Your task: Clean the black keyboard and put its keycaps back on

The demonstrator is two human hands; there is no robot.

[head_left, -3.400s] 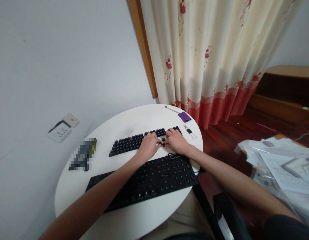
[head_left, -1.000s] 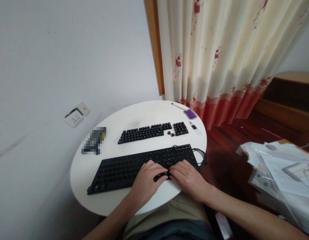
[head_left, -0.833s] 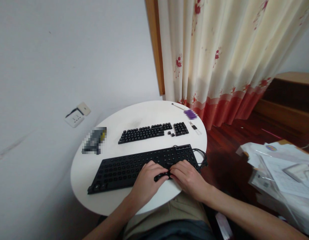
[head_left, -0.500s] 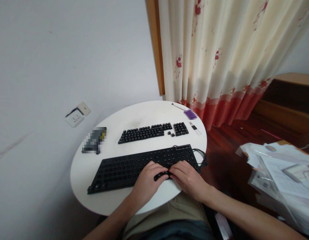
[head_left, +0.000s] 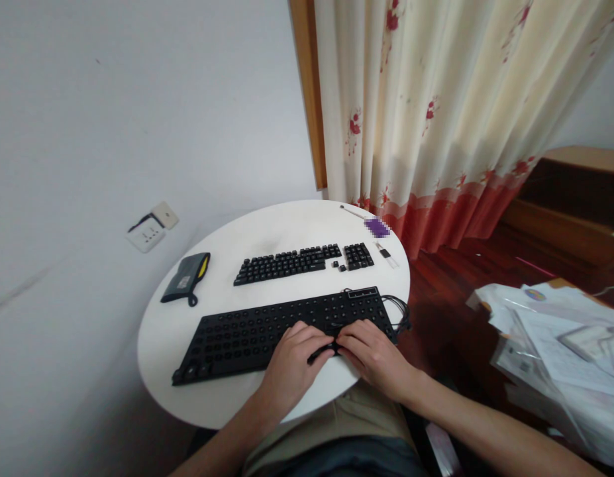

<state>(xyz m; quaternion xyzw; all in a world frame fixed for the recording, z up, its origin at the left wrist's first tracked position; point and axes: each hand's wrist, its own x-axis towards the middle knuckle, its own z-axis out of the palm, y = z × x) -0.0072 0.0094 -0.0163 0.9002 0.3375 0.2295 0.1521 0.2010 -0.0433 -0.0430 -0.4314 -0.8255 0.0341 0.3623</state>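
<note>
A black keyboard [head_left: 247,334], most of its keycaps off and the small switches bare, lies at a slant along the near side of the round white table [head_left: 222,404]. My left hand [head_left: 299,358] is over its right half, fingers bent and closed, thumb at the front edge. My right hand [head_left: 369,348] meets it fingertip to fingertip, also closed in a pinch. Whatever sits between the fingertips is hidden. Behind the keyboard, removed black keycaps [head_left: 281,266] stand in rows, with a separate keycap block [head_left: 358,256] and two loose keycaps [head_left: 342,268] beside them.
A grey pouch [head_left: 185,277] with a yellow edge lies at the table's left. A wire keycap puller [head_left: 385,253], a pixelated purple item [head_left: 377,228] and a thin stick [head_left: 351,211] lie at the right. A coiled cable [head_left: 400,311] hangs past the right edge. Papers and plastic bags [head_left: 550,351] stand right.
Both hands stay at the same spot on the keyboard. My left thumb has shifted slightly, and less black shows between it and the fingers. The view has moved very slightly.
</note>
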